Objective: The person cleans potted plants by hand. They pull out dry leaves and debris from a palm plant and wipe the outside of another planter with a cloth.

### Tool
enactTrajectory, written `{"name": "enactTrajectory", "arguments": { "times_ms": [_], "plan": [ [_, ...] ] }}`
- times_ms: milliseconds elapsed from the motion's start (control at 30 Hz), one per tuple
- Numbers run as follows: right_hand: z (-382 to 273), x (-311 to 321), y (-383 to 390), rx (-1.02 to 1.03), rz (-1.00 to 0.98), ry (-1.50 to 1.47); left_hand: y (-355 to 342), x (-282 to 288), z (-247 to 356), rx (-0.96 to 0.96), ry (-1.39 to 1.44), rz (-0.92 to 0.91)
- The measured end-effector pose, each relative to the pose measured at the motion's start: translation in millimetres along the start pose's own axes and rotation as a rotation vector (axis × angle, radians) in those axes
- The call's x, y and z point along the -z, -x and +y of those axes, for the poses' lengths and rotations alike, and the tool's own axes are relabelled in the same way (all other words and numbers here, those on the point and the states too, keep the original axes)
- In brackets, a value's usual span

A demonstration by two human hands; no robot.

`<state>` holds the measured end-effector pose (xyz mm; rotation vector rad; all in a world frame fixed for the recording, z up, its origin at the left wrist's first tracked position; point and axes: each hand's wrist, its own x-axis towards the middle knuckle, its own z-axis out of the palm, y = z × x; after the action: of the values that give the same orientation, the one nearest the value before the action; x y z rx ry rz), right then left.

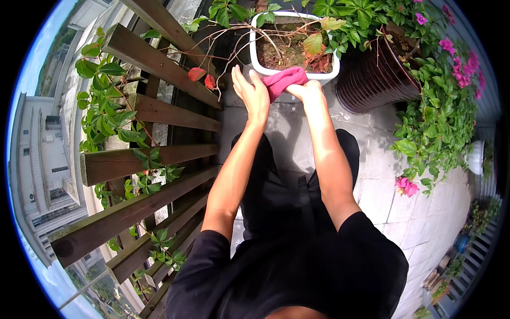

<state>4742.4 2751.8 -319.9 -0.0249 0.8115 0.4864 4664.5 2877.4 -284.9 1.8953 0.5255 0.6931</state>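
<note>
A bright pink cloth [285, 82] is bunched at the near rim of a white rectangular planter [254, 49]. My right hand [309, 90] grips the cloth from its right side, with most of its fingers hidden by the fabric. On the other side, my left hand [254, 97] has its fingers stretched out and its palm turned toward the cloth. The cloth's left end lies close against that palm; whether they touch, I cannot tell. Inside the planter are soil [273, 48], thin bare stems and reddish leaves [314, 48].
Wooden slats [175, 154] with climbing vines [103, 117] run along my left. At the right stands a dark ribbed pot [374, 80], beside trailing leaves and pink flowers [406, 187]. Grey paving tiles [393, 199] lie underfoot. Bare twigs [234, 33] stick out left of the planter.
</note>
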Motion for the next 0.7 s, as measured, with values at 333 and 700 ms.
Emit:
{"name": "enactTrajectory", "arguments": {
  "times_ms": [333,700],
  "plan": [
    [12.7,29.2,69.9,0.078,-0.023,0.471,67.7,-67.3,-25.4,0.423,0.542,0.051],
    [-70.5,7.6,12.3,0.949,0.0,1.336,-21.3,-72.2,-38.5,0.27,0.253,0.447]
  ]
}}
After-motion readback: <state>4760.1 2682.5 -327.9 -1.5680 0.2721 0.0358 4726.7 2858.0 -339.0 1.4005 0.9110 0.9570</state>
